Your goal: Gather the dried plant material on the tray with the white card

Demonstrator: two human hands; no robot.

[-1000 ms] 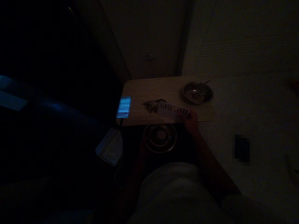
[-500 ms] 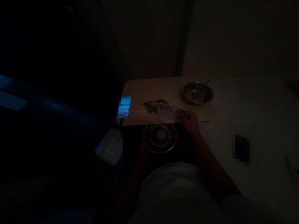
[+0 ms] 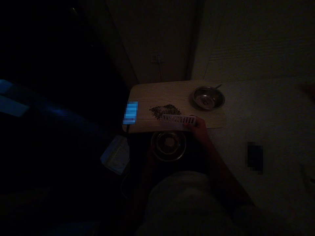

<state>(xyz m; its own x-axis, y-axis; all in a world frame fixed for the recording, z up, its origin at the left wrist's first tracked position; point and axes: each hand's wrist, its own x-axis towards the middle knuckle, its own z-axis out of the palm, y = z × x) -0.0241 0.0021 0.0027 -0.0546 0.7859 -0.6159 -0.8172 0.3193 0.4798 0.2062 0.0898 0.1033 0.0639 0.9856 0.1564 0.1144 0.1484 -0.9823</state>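
My right hand [image 3: 199, 127] is closed round the right end of a white slotted plastic piece [image 3: 174, 121], its exact kind unclear in the dark. The piece lies along the front edge of the small wooden table [image 3: 142, 93], just in front of a spread pile of dark bits [image 3: 156, 111], perhaps seeds or husks. Below that edge is a round metal bowl [image 3: 181, 154] with something pale in its middle. My left hand [image 3: 152, 153], very dim, holds the bowl's left rim; its fingers barely show.
A second metal bowl [image 3: 216, 101] with a handle sticking out stands at the table's right. A lit, blurred screen [image 3: 131, 112] is at its left end. A pale box-like thing [image 3: 115, 157] sits lower left. A wall socket [image 3: 156, 58] with a cord is behind.
My right hand has drawn the slotted piece slightly left and towards me, away from the pile's right part. The left hand and the bowl stay put.
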